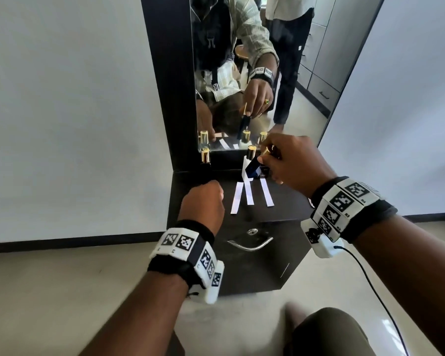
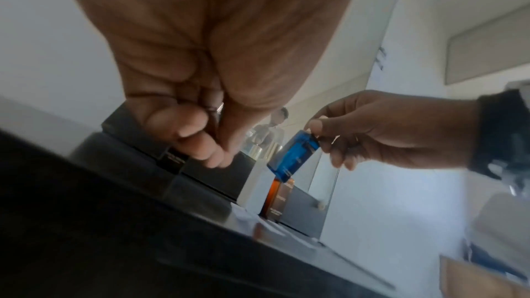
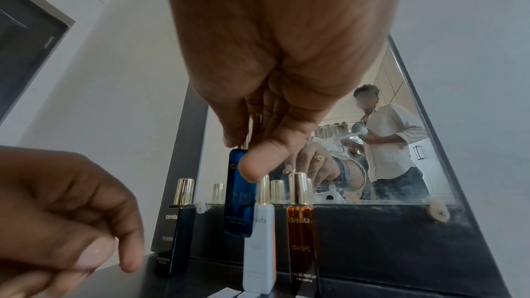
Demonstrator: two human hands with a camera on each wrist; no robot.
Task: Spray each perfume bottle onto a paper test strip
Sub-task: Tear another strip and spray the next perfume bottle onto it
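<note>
My right hand pinches a blue perfume bottle by its top and holds it tilted in the air over the far ends of three white paper strips lying on the black cabinet top. The thumb lies on the upper part of the blue bottle. A black bottle, a white bottle and an amber bottle, all gold-capped, stand against the mirror's base. My left hand rests on the cabinet top left of the strips, fingers curled in, nothing in it.
A tall mirror in a dark frame rises behind the bottles and reflects me and a standing person. The black cabinet has a metal handle and a lock on its front. A cable trails from my right wrist. Tiled floor surrounds it.
</note>
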